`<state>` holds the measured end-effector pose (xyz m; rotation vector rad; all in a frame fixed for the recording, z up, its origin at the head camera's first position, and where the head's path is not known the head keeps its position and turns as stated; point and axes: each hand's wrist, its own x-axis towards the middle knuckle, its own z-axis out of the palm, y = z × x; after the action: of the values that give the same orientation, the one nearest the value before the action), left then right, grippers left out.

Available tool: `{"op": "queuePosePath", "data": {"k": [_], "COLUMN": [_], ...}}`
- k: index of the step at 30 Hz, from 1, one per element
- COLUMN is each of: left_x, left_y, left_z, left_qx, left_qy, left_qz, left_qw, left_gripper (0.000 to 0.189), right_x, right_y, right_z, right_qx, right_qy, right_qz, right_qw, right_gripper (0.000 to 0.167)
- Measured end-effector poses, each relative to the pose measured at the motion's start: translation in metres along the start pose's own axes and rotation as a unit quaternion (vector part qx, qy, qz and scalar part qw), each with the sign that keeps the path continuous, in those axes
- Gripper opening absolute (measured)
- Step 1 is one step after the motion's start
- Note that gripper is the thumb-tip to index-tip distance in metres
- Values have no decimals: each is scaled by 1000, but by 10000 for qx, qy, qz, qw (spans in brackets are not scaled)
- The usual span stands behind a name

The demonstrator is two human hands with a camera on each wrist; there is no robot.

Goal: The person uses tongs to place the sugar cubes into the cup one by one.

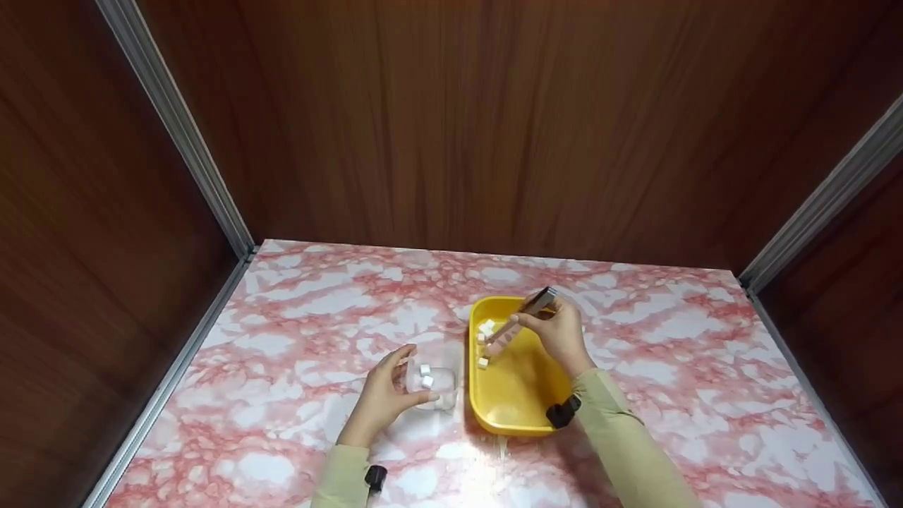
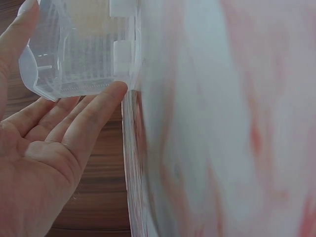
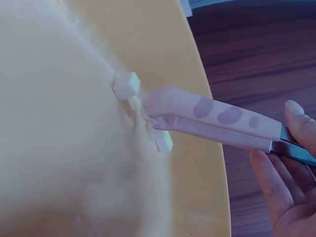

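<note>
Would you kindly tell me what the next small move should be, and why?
Probably pinch a white cube with the tongs: the right hand holds their tips close to it in the yellow tray, while the left hand holds a clear container with similar cubes inside.

From my remote seat, I see dark reddish-brown wood-grain panels [image 1: 458,127] (silvery metal rails [image 1: 180,127] line their corners) around a pink-and-white marbled tabletop [image 1: 296,310].

Spotted pink tongs [image 3: 217,112] slant from the right hand [image 1: 563,337] to white cubes [image 1: 483,363] in the yellow tub [image 1: 518,395] beneath it, while the left hand [image 1: 384,402] grips a clear container [image 2: 84,54] showing 2 more.
</note>
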<state>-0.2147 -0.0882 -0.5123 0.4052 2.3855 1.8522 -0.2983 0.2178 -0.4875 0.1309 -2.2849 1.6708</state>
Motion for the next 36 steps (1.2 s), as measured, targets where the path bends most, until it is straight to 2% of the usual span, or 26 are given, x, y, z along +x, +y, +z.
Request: {"op": "queuePosePath", "data": {"k": [5,12,17,24,36], "left_x": [2,11,12,1,-1], "left_y": [-4,-34,-40,-3,3], "left_z": [0,3,3,0,0], "left_qx": [-10,96,158,27,63], "left_qy": [-22,67,87,18,44], "left_qz": [1,33,112,86,79], "left_qw": [10000,9999,9998,10000,9999], "left_gripper": [83,84,85,82,82], "right_x": [1,0,-1,-4,-9], "right_y": [-1,-1,0,-7,-6], "right_z": [-4,-8,-11,-17,-20], "right_qx": [267,549,617,887,912], "right_qy": [52,102,134,124,239], "right_qz": [113,306,211,340,523], "right_qw": [9996,9980,9978,9954,9942], "right_gripper": [27,28,28,31,33]}}
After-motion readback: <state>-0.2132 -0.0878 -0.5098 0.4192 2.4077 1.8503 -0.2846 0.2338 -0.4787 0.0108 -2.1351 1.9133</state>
